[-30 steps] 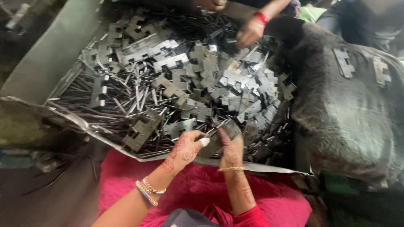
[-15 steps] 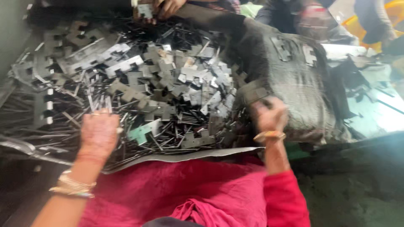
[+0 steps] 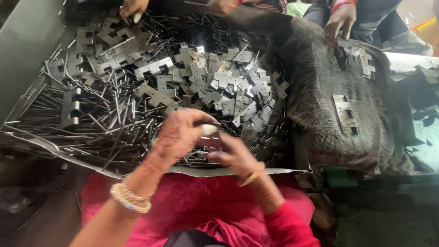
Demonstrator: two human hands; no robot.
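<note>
My left hand (image 3: 180,135) and my right hand (image 3: 235,155) meet over the near edge of a big heap of grey metal hinge plates (image 3: 215,82) and thin metal pins (image 3: 105,123). Both pinch one small dark metal piece (image 3: 214,139) between their fingertips; its shape is mostly hidden by my fingers. Bangles ring my left wrist, and a thin bangle and red sleeve are on my right. A pink cloth (image 3: 192,206) covers my lap just below the hands.
The heap lies on a metal sheet (image 3: 270,171) with a raised grey wall (image 3: 27,50) at left. A dark sack (image 3: 343,91) at right carries two loose hinge plates (image 3: 345,114). Other people's hands (image 3: 340,20) work at the far side.
My hands were spread apart, the left on the pins and the right at the sack. They have come together in the middle, shut on a small metal piece.
</note>
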